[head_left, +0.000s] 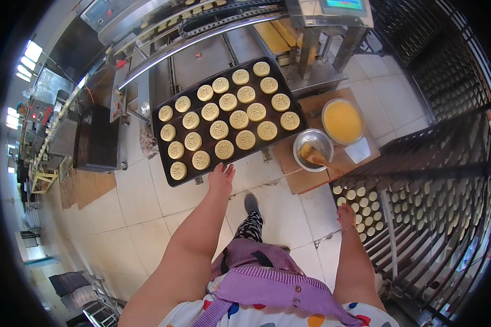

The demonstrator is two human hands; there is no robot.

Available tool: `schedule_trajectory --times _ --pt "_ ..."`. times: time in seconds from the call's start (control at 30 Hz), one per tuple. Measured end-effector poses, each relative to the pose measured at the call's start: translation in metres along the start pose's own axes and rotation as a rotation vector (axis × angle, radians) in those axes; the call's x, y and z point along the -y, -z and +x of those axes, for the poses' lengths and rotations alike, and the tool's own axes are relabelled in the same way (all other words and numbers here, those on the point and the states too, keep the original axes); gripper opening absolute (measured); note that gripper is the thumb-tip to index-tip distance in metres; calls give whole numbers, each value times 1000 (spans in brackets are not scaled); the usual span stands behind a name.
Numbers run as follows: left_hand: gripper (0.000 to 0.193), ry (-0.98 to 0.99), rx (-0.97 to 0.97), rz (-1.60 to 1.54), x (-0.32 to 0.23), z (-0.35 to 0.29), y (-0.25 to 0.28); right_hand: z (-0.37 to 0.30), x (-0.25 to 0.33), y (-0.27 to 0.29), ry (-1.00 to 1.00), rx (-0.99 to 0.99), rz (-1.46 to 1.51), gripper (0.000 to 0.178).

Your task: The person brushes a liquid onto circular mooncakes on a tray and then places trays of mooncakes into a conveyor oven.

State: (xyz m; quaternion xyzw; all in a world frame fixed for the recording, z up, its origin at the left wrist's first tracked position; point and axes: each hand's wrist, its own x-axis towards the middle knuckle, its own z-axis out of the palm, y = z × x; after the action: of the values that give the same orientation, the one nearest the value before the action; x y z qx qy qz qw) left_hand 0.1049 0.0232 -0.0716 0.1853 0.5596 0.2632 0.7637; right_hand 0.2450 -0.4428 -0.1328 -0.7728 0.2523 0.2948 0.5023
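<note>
A dark baking tray holding several rows of round, pale-yellow stamped cakes rests on the metal machine frame in front of me. My left hand is at its near edge, fingers stretched out and apart, holding nothing; whether the fingertips touch the rim I cannot tell. Low on the right, my right hand closes on the edge of another baking tray, which is partly inside the rack. Smaller-looking cakes of the same kind cover that tray.
Between the tray and rack, a brown board carries a tub of yellow liquid, a steel bowl with a brush, and a white scraper-like piece. The tall rack of loaded trays lines the right side. Tiled floor lies below.
</note>
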Motion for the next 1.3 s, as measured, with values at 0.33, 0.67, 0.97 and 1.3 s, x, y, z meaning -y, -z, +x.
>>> schedule_trajectory --times 0.33,0.67,0.97,1.3 --pt "15 82 -193 -67 -6 -8 2 19 115 -50 693 -300 -705 39" --pt "19 141 -148 18 0 -55 36 -76 297 -245 1358 462 -691 49" --pt "20 247 135 667 -26 -92 20 -55 313 -317 1334 654 -1398 66" --pt "36 -930 324 1231 -144 59 -101 -46 293 -325 1168 487 -1181 57"
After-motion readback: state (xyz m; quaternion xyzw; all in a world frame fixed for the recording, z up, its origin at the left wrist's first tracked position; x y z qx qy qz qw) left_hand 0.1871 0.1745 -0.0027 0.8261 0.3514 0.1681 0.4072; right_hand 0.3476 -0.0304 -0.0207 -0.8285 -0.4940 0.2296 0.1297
